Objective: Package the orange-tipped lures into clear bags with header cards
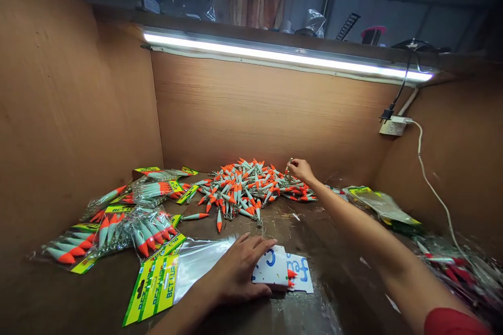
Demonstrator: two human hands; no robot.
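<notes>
Matt brown fibreboard walls [271, 115], glossy clear plastic bags [200, 261], smooth glossy plastic lures [243, 188], worn wooden tabletop [338, 277]

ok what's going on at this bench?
One person works bare-handed at a wood-walled bench. The left hand lies flat on a white card, beside empty bags with yellow-green headers. The right hand reaches to the far edge of the pile of orange-tipped lures and pinches what looks like one lure. At the left lie filled bags.
</notes>
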